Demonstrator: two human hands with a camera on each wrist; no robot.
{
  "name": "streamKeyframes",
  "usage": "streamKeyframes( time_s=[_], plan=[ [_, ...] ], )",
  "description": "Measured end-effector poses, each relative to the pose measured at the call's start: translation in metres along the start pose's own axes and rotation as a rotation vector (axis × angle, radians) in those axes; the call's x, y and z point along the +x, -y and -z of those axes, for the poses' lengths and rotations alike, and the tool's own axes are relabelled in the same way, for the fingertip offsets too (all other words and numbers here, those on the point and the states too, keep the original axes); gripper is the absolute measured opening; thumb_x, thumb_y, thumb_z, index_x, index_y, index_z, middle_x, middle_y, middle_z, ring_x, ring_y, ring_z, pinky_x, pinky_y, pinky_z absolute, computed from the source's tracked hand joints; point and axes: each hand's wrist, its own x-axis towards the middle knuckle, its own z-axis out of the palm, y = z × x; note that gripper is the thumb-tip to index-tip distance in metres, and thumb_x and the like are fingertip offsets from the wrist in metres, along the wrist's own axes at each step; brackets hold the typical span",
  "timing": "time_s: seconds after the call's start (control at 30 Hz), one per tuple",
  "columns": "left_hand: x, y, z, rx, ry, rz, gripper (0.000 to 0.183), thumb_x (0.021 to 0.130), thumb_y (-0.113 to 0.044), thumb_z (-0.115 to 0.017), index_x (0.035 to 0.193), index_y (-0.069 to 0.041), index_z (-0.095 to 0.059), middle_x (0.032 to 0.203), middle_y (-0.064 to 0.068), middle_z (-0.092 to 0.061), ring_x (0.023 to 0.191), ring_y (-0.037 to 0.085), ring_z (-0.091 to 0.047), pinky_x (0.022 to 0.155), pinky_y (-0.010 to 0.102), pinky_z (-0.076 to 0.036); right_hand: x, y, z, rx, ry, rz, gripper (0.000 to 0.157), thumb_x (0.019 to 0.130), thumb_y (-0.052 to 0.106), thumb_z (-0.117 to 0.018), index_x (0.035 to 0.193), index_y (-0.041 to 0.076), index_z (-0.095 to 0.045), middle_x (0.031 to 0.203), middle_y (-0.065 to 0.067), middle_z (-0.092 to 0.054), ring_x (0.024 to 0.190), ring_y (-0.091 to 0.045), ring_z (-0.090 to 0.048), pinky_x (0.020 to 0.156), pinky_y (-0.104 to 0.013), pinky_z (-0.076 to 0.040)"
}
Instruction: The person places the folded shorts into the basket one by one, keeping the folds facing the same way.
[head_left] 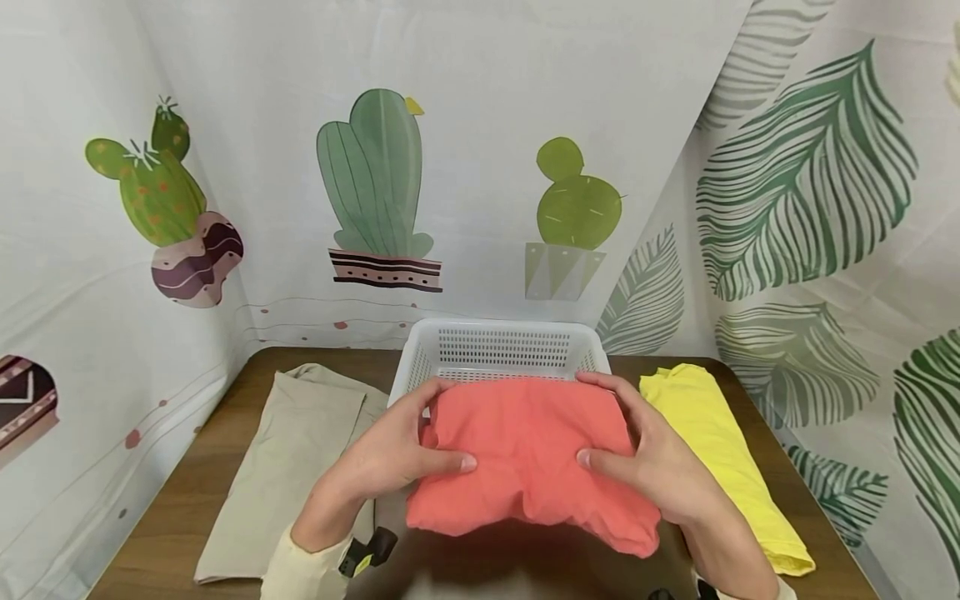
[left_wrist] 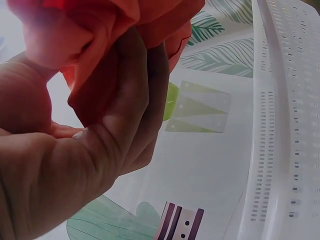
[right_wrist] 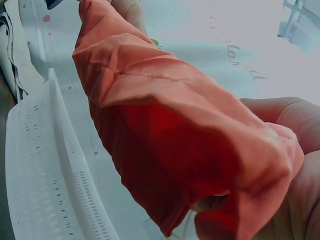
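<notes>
Above a brown wooden table (head_left: pixel 165 525), we see a bundled coral cloth (head_left: pixel 528 454) held up, hiding the near side of a white slotted basket (head_left: pixel 506 346). The left hand (head_left: pixel 393 450) and the right hand (head_left: pixel 654 454) pinch its 2 sides, thumbs on the near face, fingers curled behind. A beige cloth (head_left: pixel 281 475) lies at left, a yellow cloth (head_left: pixel 701 408) at right.

1. Curly gray writing (right_wrist: pixel 233 56) slants down the white cloth (right_wrist: pixel 187 22) in the right wrist view.
2. One bit looks like "or", but the other letters are too pale and blurry to read.
3. No other words can be read.
</notes>
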Motion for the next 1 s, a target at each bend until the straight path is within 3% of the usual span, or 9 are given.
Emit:
streamKeyframes(
  time_s=[0.27, 0.57, 1.0],
  plan=[
    [0.003, -0.001, 0.003, -0.054, -0.009, 0.015, 0.073, 0.075, -0.013, -0.088, 0.134, -0.019, -0.046, 0.11, 0.015, -0.062, 0.089, 0.029, -0.07, 0.075, 0.043, -0.059, 0.004, 0.004, 0.002, -0.024, -0.017, -0.008, 0.078, 0.086, 0.006, -0.077, 0.149, 0.032, -0.037, 0.124, -0.014, -0.058, 0.104, -0.03, -0.063, 0.085, -0.035, -0.056],
    [0.007, -0.002, 0.006, -0.088, 0.003, -0.014, 0.074, 0.077, -0.009, -0.086, 0.136, -0.02, -0.045, 0.113, 0.016, -0.061, 0.092, 0.031, -0.07, 0.076, 0.044, -0.059, 0.007, 0.008, 0.003, 0.057, -0.012, 0.018, 0.079, 0.087, 0.0, -0.074, 0.151, 0.027, -0.035, 0.127, -0.017, -0.056, 0.105, -0.034, -0.063, 0.085, -0.038, -0.057],
    [0.012, -0.006, 0.012, -0.063, -0.03, 0.005, 0.076, 0.075, -0.014, -0.089, 0.137, -0.023, -0.045, 0.113, 0.014, -0.062, 0.093, 0.029, -0.069, 0.076, 0.044, -0.059, 0.012, 0.01, 0.007, 0.051, -0.028, 0.018, 0.078, 0.087, 0.002, -0.074, 0.151, 0.025, -0.035, 0.125, -0.018, -0.056, 0.105, -0.033, -0.063, 0.084, -0.038, -0.057]
  ],
)
